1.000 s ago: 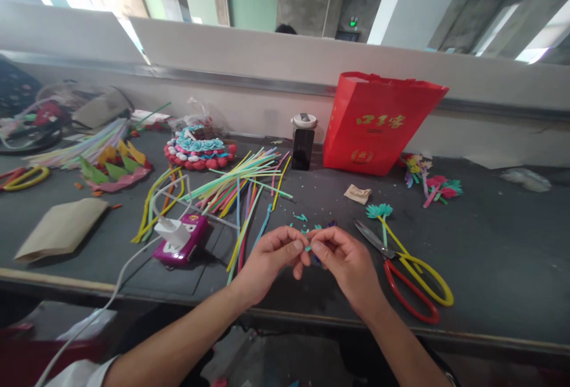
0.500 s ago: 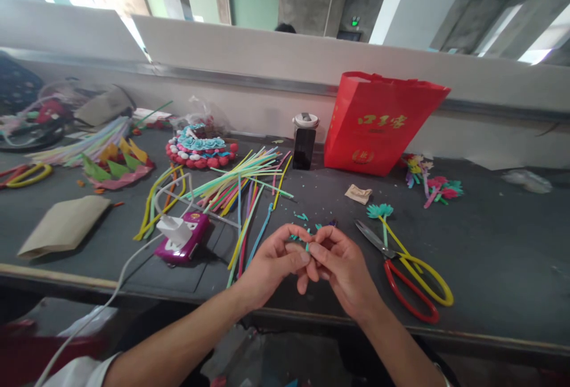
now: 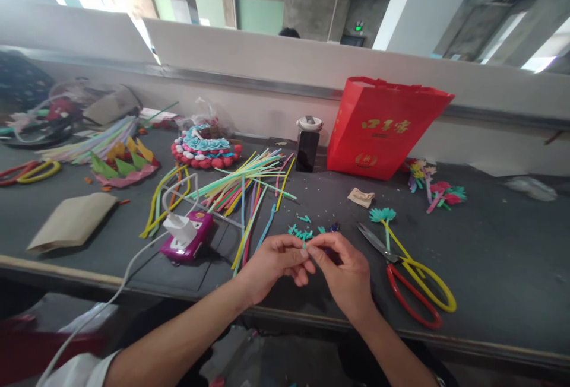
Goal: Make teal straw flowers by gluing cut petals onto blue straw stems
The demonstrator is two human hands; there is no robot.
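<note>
A: Where is the teal piece (image 3: 304,245)?

B: Over the near part of the table (image 3: 503,280), between the fingertips; the left hand (image 3: 271,268) and the right hand (image 3: 345,268) both pinch it, thumbs against forefingers

A: How far along does the work look?

B: Partway, I'd judge. One teal flower (image 3: 383,215) lies beside the scissors (image 3: 392,258), apparently made; the loose teal pieces (image 3: 303,234) just beyond the hands look cut but unattached, and the bundle of coloured strips (image 3: 249,176) seems uncut

A: Which way does the held one point?

B: The sliver showing seems to run up and down in view, whether upright or pointing away from the person I can't tell; fingers hide its ends. The flower's head lies on the far side, its teal stem running nearer, toward the scissors
</note>
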